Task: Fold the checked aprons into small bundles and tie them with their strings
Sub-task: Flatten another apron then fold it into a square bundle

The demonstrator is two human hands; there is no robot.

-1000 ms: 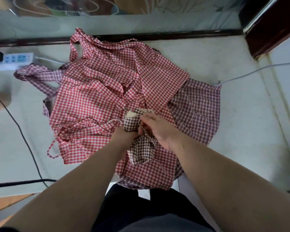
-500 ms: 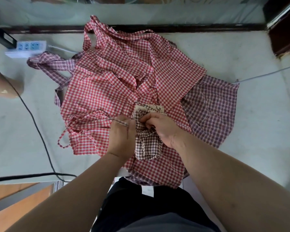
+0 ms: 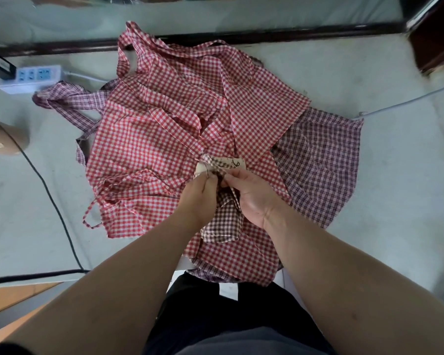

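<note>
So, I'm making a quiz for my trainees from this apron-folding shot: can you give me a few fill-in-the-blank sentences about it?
1. The left hand and the right hand both pinch the small bundle, whose checks are ____ and white.
2. The apron spread right under the bundle has checks of ____ and white.
3. The power strip lies to the person's ____.
4. The cable at the right edge is ____ in colour.

Missing words: brown; red; left; white.
</note>
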